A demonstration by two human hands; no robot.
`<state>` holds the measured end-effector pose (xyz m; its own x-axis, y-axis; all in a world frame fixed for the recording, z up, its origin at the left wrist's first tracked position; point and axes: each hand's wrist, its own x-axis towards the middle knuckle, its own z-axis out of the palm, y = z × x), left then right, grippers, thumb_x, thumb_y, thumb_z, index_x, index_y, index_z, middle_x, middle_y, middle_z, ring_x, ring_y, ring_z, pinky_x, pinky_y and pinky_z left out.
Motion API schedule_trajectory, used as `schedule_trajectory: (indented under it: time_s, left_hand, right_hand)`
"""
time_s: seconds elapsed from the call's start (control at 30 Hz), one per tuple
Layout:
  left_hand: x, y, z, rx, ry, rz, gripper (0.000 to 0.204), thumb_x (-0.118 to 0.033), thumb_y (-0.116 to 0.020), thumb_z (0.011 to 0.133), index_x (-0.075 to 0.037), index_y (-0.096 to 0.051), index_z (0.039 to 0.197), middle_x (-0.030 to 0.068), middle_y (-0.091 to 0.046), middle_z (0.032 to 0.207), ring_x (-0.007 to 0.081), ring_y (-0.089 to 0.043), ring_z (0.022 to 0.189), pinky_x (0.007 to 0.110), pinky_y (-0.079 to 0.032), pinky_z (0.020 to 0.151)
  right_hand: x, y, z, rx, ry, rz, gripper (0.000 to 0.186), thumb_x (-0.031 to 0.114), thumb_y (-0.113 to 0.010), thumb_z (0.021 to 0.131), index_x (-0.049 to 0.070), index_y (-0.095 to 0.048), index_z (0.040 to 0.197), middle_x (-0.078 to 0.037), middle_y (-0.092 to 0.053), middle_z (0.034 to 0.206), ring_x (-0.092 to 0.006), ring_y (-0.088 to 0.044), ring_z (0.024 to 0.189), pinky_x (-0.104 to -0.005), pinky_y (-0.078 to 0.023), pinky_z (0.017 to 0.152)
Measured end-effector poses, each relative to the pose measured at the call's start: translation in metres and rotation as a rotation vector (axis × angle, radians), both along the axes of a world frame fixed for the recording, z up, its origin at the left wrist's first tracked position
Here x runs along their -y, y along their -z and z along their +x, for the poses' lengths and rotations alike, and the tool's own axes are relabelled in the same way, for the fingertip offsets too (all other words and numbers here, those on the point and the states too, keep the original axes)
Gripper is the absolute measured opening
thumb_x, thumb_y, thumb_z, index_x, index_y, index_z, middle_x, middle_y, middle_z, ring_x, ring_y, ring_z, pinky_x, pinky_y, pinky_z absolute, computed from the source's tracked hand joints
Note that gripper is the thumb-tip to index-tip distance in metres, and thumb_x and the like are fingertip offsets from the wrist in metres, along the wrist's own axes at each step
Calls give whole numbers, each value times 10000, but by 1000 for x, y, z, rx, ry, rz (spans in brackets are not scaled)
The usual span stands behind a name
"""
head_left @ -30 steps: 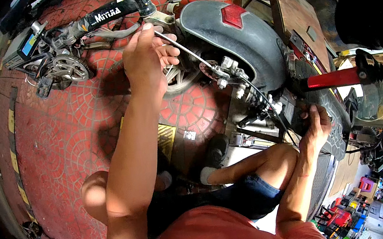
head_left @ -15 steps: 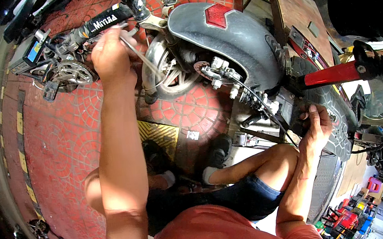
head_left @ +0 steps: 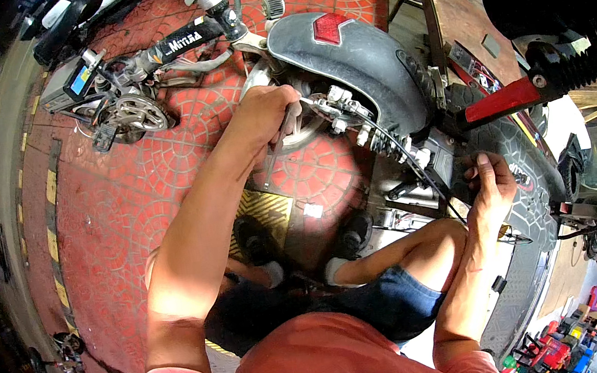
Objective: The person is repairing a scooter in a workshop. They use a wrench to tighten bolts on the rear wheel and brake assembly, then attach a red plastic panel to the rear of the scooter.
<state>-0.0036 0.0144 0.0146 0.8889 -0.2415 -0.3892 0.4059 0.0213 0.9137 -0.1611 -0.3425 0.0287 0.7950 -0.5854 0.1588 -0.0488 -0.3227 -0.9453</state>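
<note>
My left hand (head_left: pixel 271 115) is closed around a thin metal rod tool (head_left: pixel 269 171), whose shaft hangs below the fist. The fist is beside the brake caliper (head_left: pixel 340 104) and white-spoked wheel under a dark grey rear fender (head_left: pixel 356 49) with a red reflector (head_left: pixel 327 29). Whether the tool touches the caliper is hidden. My right hand (head_left: pixel 490 179) is over the dark scooter body to the right, its fingers curled and thumb up. What lies in those fingers, if anything, I cannot make out. A black cable (head_left: pixel 415 167) runs from the caliper toward my right wrist.
A folded bicycle frame with a crank (head_left: pixel 135 117) lies at the left on red patterned tiles (head_left: pixel 118 231). A red shock-like part (head_left: pixel 500 102) juts in from the right. Colourful tools (head_left: pixel 553 349) are at the lower right. My shoes (head_left: pixel 356 231) stand near a yellow-black striped plate (head_left: pixel 269 216).
My left hand has swung right and down with the rod tool, from beside the bicycle frame to the wheel and caliper. My right hand stays nearly in place. The view has shifted slightly.
</note>
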Motion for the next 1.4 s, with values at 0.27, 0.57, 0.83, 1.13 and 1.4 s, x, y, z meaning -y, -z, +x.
schedule_trajectory:
  time_s: [0.27,0.57,0.83,1.13,1.4]
  left_hand:
    - [5,-10,-5,35,-28,12,277,-284,-618,952,-65,-634,784,26,-593,604,98,-481,410,262,-360,343]
    - [5,-27,1,-109,68,51,289,-312,-605,974,-77,-632,808,36,-585,613,105,-468,428,275,-352,362]
    - [1,-20,-3,56,191,67,328,-326,-563,1003,-71,-608,803,42,-533,583,140,-443,425,315,-355,396]
    - [11,-47,-21,-218,271,333,142,-167,-577,961,-51,-628,898,76,-659,775,155,-567,518,309,-441,429]
    - [-7,-5,-27,255,282,459,145,-29,-531,837,-9,-636,935,104,-695,802,214,-642,624,356,-506,561]
  right_hand:
    - [1,-5,-3,-35,-42,16,241,261,-719,985,21,-736,998,-36,-729,848,-77,-589,706,-227,-428,634]
    - [4,-5,-3,-24,-68,72,226,238,-716,990,13,-729,993,-48,-742,851,-79,-587,694,-227,-434,630]
    - [-3,-11,-1,-28,-96,77,221,250,-708,994,32,-722,968,-18,-714,831,-72,-560,687,-232,-418,635]
    - [2,-6,-1,-22,-90,55,210,195,-712,992,-11,-724,952,-26,-705,800,-79,-566,684,-236,-440,634]
    - [-1,-7,0,-45,-79,10,240,238,-715,997,0,-726,965,-11,-680,772,-76,-565,685,-230,-420,624]
